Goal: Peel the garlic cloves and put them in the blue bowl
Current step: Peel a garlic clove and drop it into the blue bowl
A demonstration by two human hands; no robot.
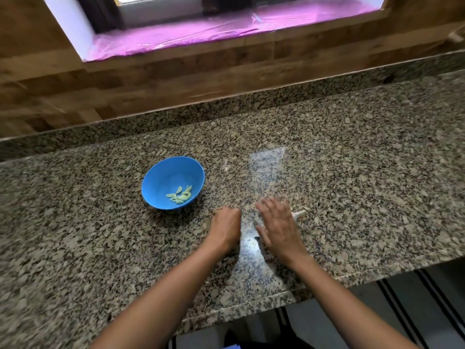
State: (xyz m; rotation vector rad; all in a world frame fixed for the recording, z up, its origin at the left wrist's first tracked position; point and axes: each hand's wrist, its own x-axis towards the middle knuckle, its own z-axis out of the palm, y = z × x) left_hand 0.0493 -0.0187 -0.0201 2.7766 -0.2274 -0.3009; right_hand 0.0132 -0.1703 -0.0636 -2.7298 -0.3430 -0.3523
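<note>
Speckled granite in brown, black and cream makes up the countertop point(352, 152), polished enough to carry a pale window reflection near its middle, with a low granite upstand along the back edge. Behind it runs a wall of wood-grain panels point(176, 79), and above that a window recess whose sill is covered by shiny pink plastic sheeting point(201, 31). Past the near edge of the counter, at lower right, a dark floor with a striped mat point(412, 306) shows. The blue bowl point(172, 183) stands on the counter left of centre, holding a small heap of pale green peeled garlic cloves point(180, 195) toward its near side. Just right of the bowl, the left hand point(225, 225) rests on the granite with fingers curled under into a loose fist; whether it holds anything I cannot tell. The right hand point(276, 222) lies close beside it, apart from it, fingers straight and spread flat above the surface. A scrap of white garlic skin point(298, 214) peeks out beyond its far side.
</note>
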